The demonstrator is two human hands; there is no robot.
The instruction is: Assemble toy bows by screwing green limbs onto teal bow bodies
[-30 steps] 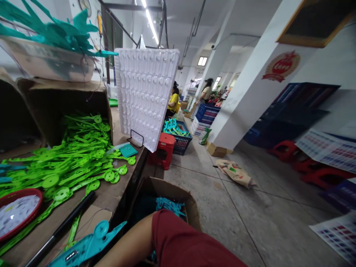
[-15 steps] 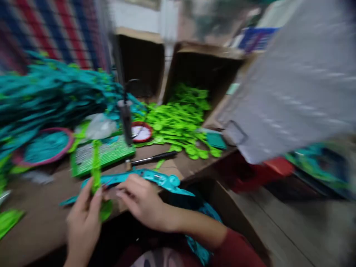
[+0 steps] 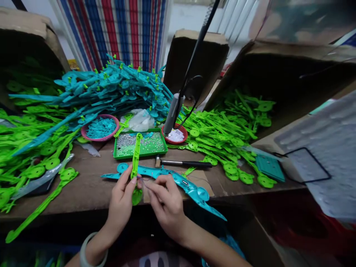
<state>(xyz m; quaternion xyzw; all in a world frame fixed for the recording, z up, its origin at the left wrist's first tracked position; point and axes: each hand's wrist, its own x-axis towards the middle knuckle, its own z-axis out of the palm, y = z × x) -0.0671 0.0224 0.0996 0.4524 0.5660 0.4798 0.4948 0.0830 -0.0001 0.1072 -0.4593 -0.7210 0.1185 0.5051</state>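
My left hand [image 3: 121,200] is closed around a long bright-green plastic part [image 3: 136,155], held upright with its round end downward. Thin dark wires [image 3: 142,180] run from that part to my right hand [image 3: 170,204], whose thumb and fingertips pinch them. Behind both hands, a long curved teal plastic part [image 3: 178,178] lies across the table edge, its right tip sticking out past it. Just beyond it rests a hammer [image 3: 183,163] with a black grip.
A green tray [image 3: 140,150] holds small metal pieces. Pink [image 3: 118,124] and red [image 3: 185,135] bowls hold teal and white bits. Teal parts [image 3: 116,85] and green parts [image 3: 222,128] lie heaped behind. A screwdriver-like grey tool [image 3: 171,111] hangs near the red bowl.
The view has swung left and become sharper, so the hands appear farther right. The left hand still holds the green part, and the right hand's pinch stays beside it.
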